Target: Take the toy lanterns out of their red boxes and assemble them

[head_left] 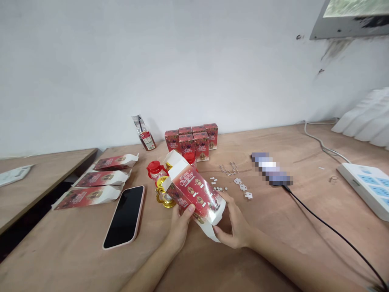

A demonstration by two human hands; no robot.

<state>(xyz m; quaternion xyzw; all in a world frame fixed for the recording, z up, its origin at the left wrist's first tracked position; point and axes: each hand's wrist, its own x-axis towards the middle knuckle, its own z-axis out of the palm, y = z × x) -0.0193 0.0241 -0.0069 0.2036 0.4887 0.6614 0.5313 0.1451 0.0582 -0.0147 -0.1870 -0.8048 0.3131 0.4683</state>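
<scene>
Both my hands hold a red Christmas-printed carton (pixel 194 190) with white flaps, tilted with its open end towards the far left. My left hand (pixel 180 227) grips its near left side, thumb on the printed face. My right hand (pixel 235 225) clasps its lower right end by the white flap. Right behind the carton's open end stand small toy lanterns, one with a red top (pixel 154 169) and one gold (pixel 163 195). A third red-topped lantern (pixel 189 158) peeks out behind the carton.
Several closed red boxes (pixel 192 142) stand near the wall. Three flat unfolded cartons (pixel 100 180) lie at left beside a pink-cased phone (pixel 126 217). Small white parts (pixel 240 186), wire clips (pixel 229 168), a blurred device with black cable (pixel 272 170), a white power strip (pixel 366 186) and a bottle (pixel 144 134) lie around.
</scene>
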